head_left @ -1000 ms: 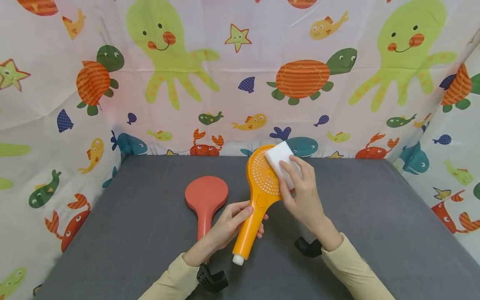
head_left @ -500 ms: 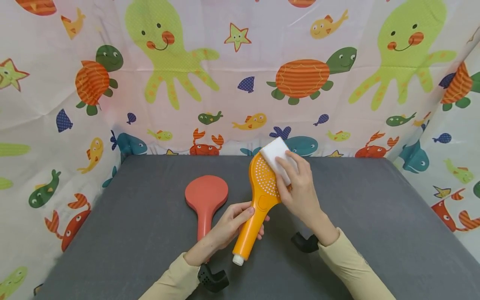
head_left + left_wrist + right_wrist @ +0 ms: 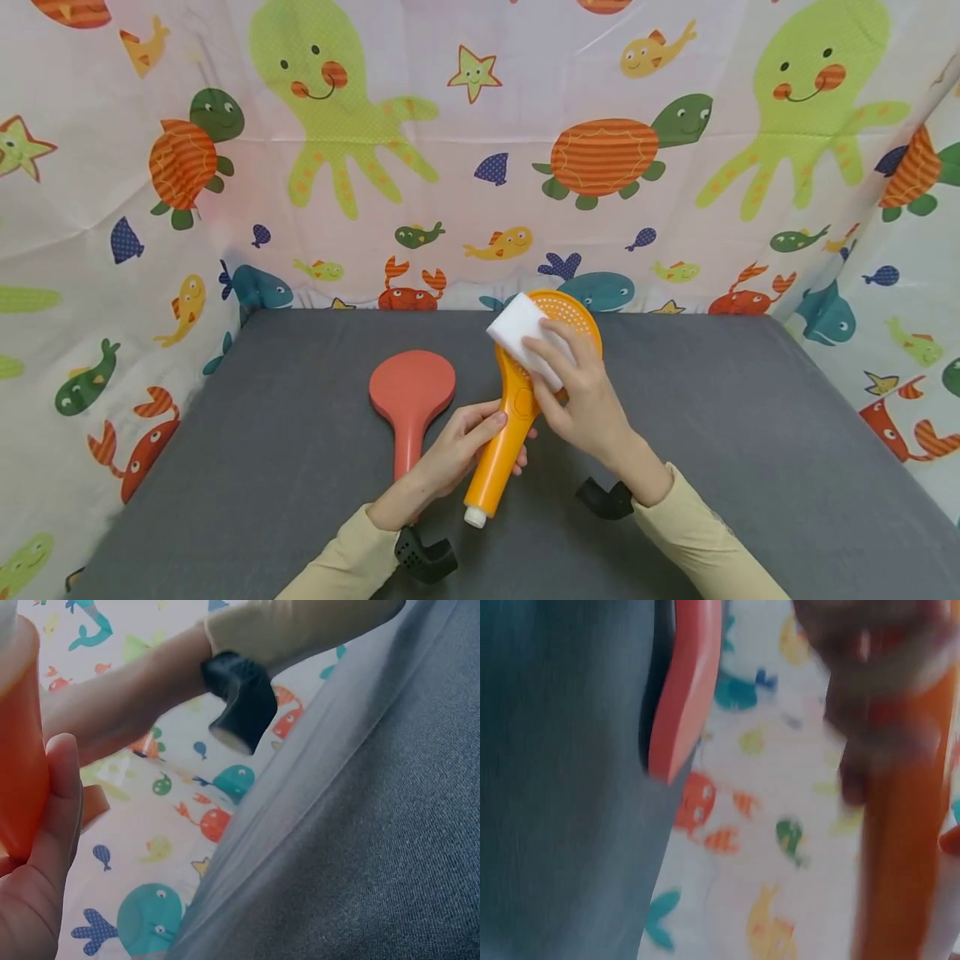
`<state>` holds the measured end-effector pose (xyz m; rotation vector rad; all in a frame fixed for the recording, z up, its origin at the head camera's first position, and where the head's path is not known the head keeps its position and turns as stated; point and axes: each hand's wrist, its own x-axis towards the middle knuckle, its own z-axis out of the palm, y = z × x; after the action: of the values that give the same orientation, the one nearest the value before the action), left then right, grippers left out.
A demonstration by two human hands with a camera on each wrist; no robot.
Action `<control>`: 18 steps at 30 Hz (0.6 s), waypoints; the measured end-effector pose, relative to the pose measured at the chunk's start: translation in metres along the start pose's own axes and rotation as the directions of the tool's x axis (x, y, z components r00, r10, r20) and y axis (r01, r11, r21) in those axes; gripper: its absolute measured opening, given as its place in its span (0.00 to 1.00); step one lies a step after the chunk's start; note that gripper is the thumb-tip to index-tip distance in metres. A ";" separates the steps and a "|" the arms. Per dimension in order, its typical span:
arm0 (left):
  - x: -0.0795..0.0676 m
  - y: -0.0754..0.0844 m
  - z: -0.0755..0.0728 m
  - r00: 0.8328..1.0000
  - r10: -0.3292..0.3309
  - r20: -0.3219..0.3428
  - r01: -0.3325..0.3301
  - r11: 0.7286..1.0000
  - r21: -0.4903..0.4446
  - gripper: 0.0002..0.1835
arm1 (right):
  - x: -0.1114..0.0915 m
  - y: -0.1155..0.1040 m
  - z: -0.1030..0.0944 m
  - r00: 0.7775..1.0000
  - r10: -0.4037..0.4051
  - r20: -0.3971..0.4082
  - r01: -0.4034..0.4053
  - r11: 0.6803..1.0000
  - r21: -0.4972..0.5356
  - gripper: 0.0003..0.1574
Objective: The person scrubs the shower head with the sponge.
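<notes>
An orange-yellow handheld shower head with a white end fitting is held up over the grey table, tilted with its round nozzle face toward me. My left hand grips its handle, thumb across the front; the fingers curl behind it. In my right hand is a white sponge, pinched between thumb and fingers and lying against the left part of the nozzle face. The left wrist view shows the handle close beside my left thumb. In the right wrist view the shower head is blurred.
A red paddle-shaped object lies on the grey table, left of the shower head, its handle partly behind my left forearm. A curtain printed with sea animals stands behind and at both sides. Black wrist mounts hang under both wrists.
My right hand has slid the sponge leftward and down across the nozzle face, uncovering its right side. The shower head has turned slightly in my left hand, which stays in place.
</notes>
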<state>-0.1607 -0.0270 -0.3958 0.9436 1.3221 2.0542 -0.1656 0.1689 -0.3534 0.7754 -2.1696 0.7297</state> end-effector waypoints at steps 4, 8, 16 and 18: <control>0.000 0.002 0.001 1.000 0.003 -0.013 -0.003 1.000 0.005 0.22 | -0.001 0.021 -0.007 0.989 0.113 -0.098 -0.119 0.991 -0.059 0.26; 0.000 0.003 0.001 0.999 0.002 -0.035 -0.002 1.000 0.000 0.21 | -0.005 0.029 -0.010 0.966 0.197 -0.168 -0.215 0.971 -0.099 0.26; 0.001 0.003 -0.004 0.997 -0.003 -0.076 0.003 1.000 0.005 0.22 | -0.019 -0.009 0.002 0.996 0.087 -0.034 -0.087 0.996 0.003 0.24; 0.000 0.003 -0.005 0.992 -0.007 -0.122 0.010 1.000 0.027 0.23 | -0.023 -0.021 0.005 1.000 0.026 -0.010 -0.026 0.999 0.039 0.23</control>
<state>-0.1650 -0.0311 -0.3947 0.8335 1.4177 2.1216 -0.1399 0.1584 -0.3685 0.7630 -2.1658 0.7892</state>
